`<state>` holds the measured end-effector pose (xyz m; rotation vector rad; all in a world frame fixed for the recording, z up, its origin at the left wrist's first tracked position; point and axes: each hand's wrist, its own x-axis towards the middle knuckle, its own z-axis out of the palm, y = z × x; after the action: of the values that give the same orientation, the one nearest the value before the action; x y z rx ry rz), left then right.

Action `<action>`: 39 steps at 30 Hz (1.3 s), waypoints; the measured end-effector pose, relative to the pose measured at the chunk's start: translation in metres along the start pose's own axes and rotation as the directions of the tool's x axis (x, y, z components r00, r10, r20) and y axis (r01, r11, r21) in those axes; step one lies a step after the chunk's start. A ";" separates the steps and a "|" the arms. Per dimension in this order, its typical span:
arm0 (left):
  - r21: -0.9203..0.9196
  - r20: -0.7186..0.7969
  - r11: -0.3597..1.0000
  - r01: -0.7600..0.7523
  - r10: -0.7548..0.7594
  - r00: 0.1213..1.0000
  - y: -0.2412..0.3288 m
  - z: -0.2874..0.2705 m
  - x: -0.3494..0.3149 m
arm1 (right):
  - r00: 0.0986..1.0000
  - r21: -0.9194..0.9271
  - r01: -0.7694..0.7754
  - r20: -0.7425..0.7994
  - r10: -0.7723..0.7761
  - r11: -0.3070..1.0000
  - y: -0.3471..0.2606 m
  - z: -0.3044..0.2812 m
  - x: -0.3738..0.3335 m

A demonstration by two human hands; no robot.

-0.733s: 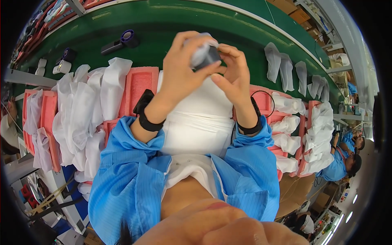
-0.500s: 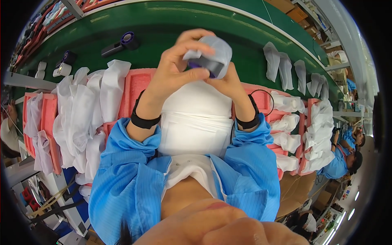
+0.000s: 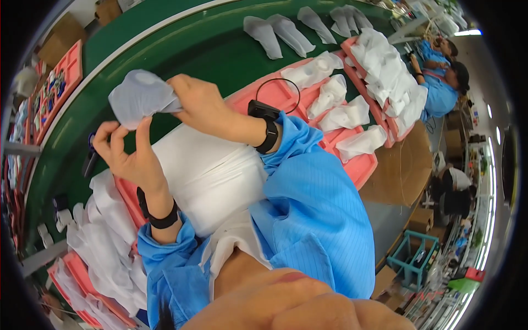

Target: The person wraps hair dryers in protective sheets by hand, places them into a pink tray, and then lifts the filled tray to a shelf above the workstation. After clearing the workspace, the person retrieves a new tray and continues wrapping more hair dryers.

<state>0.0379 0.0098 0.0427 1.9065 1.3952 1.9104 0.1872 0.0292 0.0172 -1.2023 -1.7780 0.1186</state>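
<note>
As right fingers grip a bag, left fingers below — touching

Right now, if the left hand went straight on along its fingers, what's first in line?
Likely the pale-wrapped item held by the right hand; the left hand has a fingertip at its lower edge, though depth is unclear.

I can't make out what the frosted bag wraps, perhaps something rounded. The left hand partly hides a dark device on the workbench; past its far edge, parts in the pink tray are too small to tell.
</note>
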 end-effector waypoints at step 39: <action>0.054 0.716 0.992 0.118 -0.121 0.688 -0.027 -0.021 -0.096 | 0.808 0.319 -0.049 0.570 -0.151 0.947 -0.038 0.254 0.065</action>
<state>0.0269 -0.0469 -0.0409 2.1355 1.1967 0.8870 -0.0302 0.1604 -0.0581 -0.9266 -2.2123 0.8001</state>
